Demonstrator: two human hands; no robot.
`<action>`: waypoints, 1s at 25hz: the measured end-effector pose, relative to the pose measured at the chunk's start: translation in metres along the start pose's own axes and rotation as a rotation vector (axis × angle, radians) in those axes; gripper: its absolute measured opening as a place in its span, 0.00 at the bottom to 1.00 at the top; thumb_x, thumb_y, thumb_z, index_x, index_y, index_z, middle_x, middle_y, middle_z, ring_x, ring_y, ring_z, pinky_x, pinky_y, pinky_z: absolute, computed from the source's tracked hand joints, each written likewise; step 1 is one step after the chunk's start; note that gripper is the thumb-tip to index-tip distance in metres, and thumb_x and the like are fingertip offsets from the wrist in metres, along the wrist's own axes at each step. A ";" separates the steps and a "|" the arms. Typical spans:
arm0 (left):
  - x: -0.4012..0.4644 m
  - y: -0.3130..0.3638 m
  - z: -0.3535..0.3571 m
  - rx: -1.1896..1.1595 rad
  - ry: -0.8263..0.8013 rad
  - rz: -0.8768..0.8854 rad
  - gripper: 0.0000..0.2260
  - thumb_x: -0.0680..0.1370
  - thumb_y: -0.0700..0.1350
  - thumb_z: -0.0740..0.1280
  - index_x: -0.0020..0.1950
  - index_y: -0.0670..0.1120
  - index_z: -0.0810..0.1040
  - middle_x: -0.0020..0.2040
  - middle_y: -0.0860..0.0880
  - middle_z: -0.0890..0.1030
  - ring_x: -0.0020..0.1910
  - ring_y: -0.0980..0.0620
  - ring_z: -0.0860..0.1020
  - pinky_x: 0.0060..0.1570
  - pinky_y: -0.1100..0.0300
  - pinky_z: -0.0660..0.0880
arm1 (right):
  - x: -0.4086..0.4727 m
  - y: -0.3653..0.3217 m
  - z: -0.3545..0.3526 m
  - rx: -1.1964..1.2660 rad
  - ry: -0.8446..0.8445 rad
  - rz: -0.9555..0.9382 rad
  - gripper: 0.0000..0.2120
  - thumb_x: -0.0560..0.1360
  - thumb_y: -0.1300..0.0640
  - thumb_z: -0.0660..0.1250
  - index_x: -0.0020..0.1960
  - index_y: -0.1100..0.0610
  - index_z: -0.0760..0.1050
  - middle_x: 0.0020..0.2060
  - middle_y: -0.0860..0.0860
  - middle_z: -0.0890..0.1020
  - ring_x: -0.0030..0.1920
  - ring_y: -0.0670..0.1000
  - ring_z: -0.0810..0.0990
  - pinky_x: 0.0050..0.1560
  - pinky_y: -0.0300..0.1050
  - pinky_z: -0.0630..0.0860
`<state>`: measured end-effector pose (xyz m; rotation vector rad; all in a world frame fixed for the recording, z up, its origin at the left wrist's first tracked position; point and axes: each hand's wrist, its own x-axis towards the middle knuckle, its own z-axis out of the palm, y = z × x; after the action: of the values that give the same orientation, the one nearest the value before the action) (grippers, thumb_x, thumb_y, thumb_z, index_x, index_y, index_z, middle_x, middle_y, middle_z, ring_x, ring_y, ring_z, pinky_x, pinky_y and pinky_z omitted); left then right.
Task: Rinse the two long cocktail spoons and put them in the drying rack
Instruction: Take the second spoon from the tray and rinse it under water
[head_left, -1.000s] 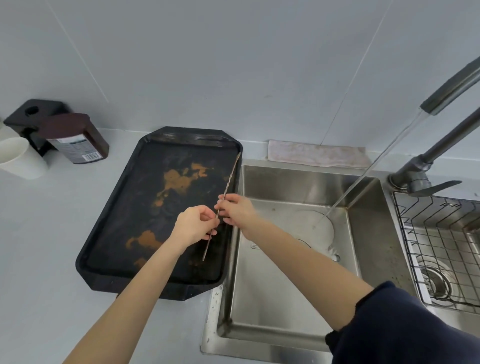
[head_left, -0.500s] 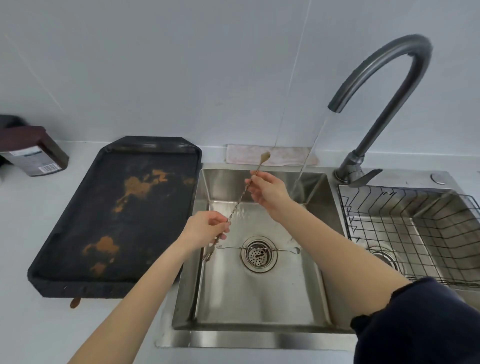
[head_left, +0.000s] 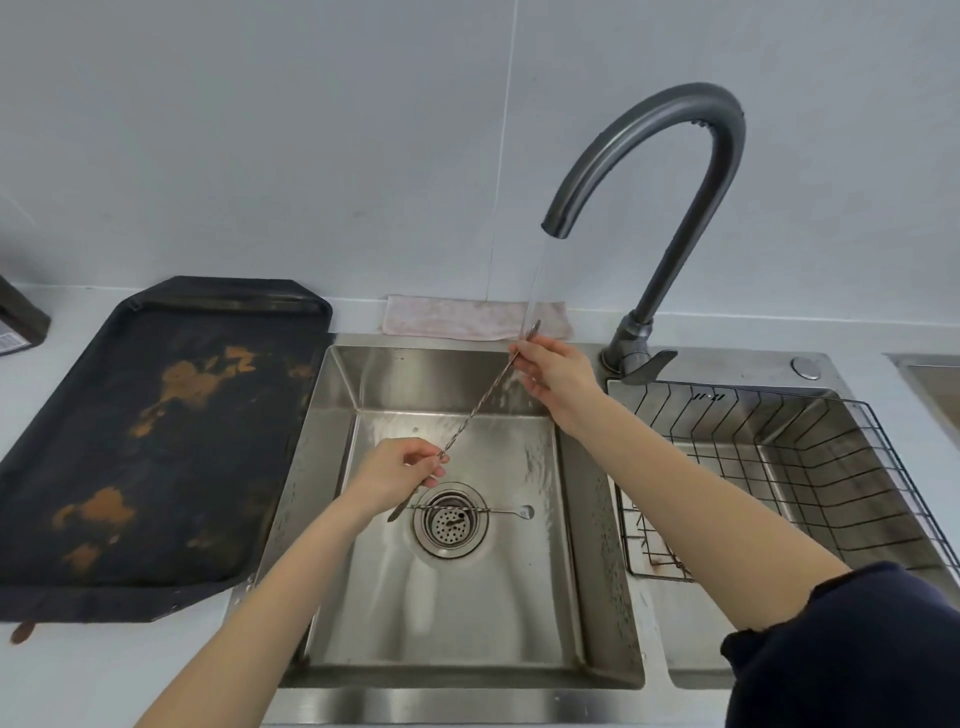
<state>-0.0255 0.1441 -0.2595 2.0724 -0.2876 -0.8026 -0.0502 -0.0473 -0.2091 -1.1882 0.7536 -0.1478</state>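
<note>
One long twisted cocktail spoon (head_left: 480, 405) is held slantwise over the steel sink (head_left: 589, 519). My left hand (head_left: 395, 475) pinches its lower end and my right hand (head_left: 553, 371) grips it near the bowl, which sits in the running water stream (head_left: 537, 280). A second cocktail spoon (head_left: 498, 512) lies flat on the sink floor across the drain strainer (head_left: 451, 522). The wire drying rack (head_left: 800, 467) sits in the right basin and holds no spoons.
The dark curved faucet (head_left: 670, 171) rises behind the sink. A black tray (head_left: 156, 441) with orange-brown stains lies on the counter to the left. A pink cloth (head_left: 467, 317) lies against the wall behind the sink. A dark bottle (head_left: 18, 327) shows at the left edge.
Both hands carried the spoon from above the black tray rightward over the sink, and its bowl end has risen into the water stream. The view shifted right.
</note>
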 end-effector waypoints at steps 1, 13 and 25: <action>0.001 0.001 0.002 -0.001 0.010 0.003 0.09 0.77 0.37 0.63 0.41 0.47 0.79 0.35 0.53 0.79 0.23 0.69 0.76 0.26 0.79 0.70 | 0.003 -0.001 -0.003 -0.001 -0.008 -0.006 0.07 0.76 0.65 0.64 0.42 0.56 0.75 0.35 0.50 0.78 0.34 0.44 0.75 0.35 0.35 0.70; 0.002 0.002 0.017 -0.037 0.014 0.015 0.07 0.77 0.37 0.63 0.48 0.45 0.79 0.36 0.52 0.80 0.32 0.62 0.77 0.33 0.76 0.71 | 0.010 -0.029 0.004 -0.007 -0.087 -0.132 0.15 0.78 0.66 0.61 0.64 0.66 0.70 0.46 0.54 0.79 0.37 0.45 0.79 0.33 0.28 0.77; -0.003 0.024 0.018 -0.224 -0.105 0.126 0.16 0.76 0.37 0.65 0.60 0.52 0.73 0.31 0.51 0.81 0.25 0.62 0.78 0.31 0.72 0.75 | 0.023 0.003 -0.002 -0.414 -0.041 -0.273 0.27 0.79 0.66 0.59 0.74 0.54 0.55 0.45 0.57 0.81 0.35 0.44 0.80 0.32 0.33 0.76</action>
<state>-0.0369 0.1191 -0.2463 1.7884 -0.3652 -0.8294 -0.0354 -0.0591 -0.2225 -1.6829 0.5980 -0.1985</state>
